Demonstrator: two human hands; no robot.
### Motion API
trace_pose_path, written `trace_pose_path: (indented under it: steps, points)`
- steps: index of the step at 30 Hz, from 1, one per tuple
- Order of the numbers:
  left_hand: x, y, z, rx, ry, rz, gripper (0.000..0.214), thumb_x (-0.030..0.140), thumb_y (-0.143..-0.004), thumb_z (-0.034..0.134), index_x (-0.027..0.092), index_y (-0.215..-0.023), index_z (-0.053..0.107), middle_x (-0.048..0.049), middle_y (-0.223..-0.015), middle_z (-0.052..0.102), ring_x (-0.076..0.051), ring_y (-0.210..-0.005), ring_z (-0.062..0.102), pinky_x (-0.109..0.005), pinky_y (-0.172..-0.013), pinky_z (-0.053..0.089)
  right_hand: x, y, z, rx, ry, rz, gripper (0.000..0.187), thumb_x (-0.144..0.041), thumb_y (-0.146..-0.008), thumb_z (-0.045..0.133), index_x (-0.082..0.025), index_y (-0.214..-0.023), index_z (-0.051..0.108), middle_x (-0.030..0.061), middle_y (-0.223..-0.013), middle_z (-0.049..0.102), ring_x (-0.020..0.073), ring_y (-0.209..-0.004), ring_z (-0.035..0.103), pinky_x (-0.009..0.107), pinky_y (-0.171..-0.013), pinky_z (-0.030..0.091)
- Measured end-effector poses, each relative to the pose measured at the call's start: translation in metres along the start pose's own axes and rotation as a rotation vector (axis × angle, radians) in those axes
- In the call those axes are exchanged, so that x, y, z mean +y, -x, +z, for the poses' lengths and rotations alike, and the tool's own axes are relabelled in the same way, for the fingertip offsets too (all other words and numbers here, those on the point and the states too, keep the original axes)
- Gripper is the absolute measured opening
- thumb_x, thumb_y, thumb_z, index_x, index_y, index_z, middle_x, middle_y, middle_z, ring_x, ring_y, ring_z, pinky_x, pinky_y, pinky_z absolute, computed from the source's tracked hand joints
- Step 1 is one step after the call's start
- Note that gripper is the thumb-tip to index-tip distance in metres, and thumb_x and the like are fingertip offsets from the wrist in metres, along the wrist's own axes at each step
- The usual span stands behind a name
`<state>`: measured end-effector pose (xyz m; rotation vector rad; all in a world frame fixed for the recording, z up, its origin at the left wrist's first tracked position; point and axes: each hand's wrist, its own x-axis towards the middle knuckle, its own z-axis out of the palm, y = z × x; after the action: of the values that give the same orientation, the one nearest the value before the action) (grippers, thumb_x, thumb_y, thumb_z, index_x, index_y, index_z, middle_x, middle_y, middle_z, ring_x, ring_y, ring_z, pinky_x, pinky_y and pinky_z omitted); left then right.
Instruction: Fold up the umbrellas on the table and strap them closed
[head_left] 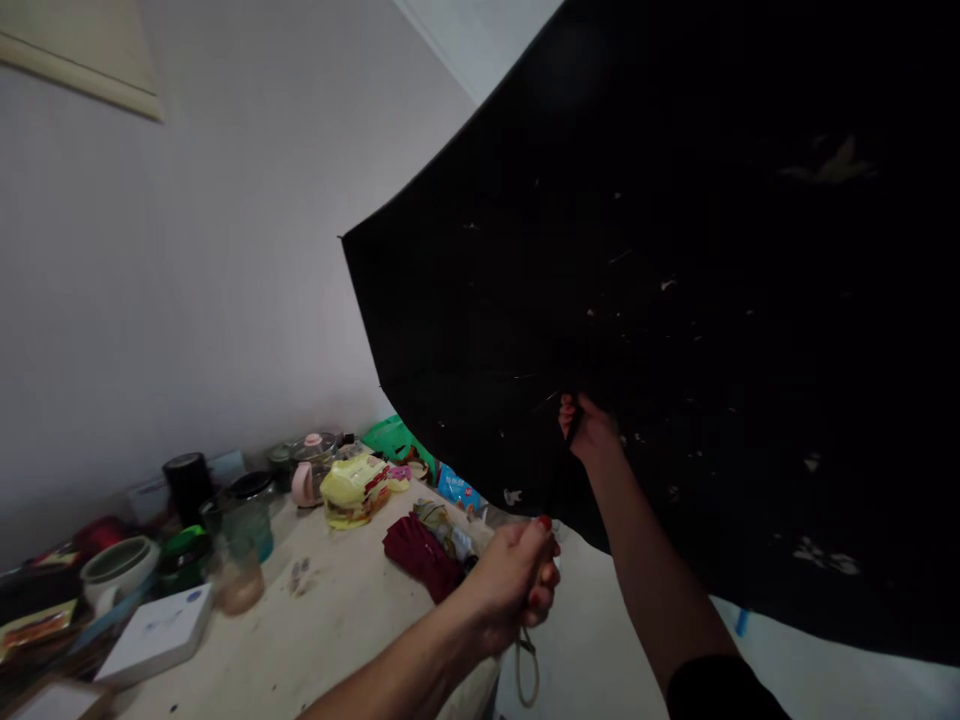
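Note:
A large black umbrella [712,330] is spread open and fills the right half of the view, its dark inner side towards me and small pale marks showing on the cloth. My left hand [517,580] is closed round the lower end of its shaft, and a light wrist loop [527,670] hangs below the fist. Farther up, my right hand [590,425] grips the shaft close to the middle of the canopy. The handle is mostly hidden by my left fingers. Just left of that fist, a dark red folded cloth item [424,555] lies on the table.
On the pale table [330,640] at left stand a mug [120,572], a white box [157,635], glass cups [238,575], a pink-handled glass pot [307,470] and a yellow packet [358,490]. A plain wall [225,250] rises behind, close to the umbrella's left edge.

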<state>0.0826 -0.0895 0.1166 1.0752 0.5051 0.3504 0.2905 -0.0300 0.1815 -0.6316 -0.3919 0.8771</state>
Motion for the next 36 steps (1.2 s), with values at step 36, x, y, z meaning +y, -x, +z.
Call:
trace_pose_path:
  steps: [36]
  points:
    - [0.007,0.019,-0.085,0.363,0.176,0.455,0.064,0.072,-0.056,0.072,0.018,-0.075,0.043,0.0057,-0.052,0.051,-0.003,-0.033,0.037,-0.013,-0.031,0.017,0.174,0.097,0.022,-0.599,0.144,0.512,0.029,-0.042,-0.066,0.081,-0.019,-0.077,0.067,-0.0029,-0.055,0.063,0.0105,-0.041,0.053,0.021,-0.041,0.043]
